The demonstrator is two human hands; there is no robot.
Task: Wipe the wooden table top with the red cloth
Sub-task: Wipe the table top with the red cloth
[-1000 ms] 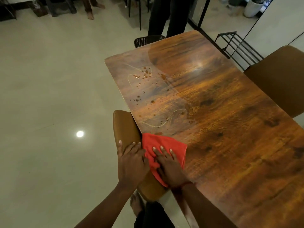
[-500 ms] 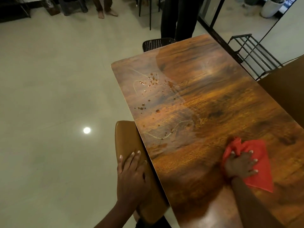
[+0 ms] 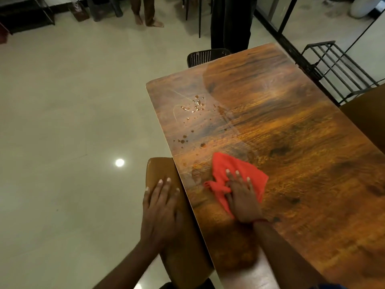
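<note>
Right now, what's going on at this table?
A person is wiping the wooden table top. The right hand presses flat on the red cloth near the table's near-left edge, while the left hand rests on the back of a brown chair beside it. Brownish droplets farther up the left side are not yet wiped.

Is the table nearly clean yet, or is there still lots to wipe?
Not yet. The right hand presses the red cloth flat on the near part of the wooden table top, while the left hand rests on a chair back. Brown droplets and wet streaks farther along near the left edge remain to be wiped.
</note>
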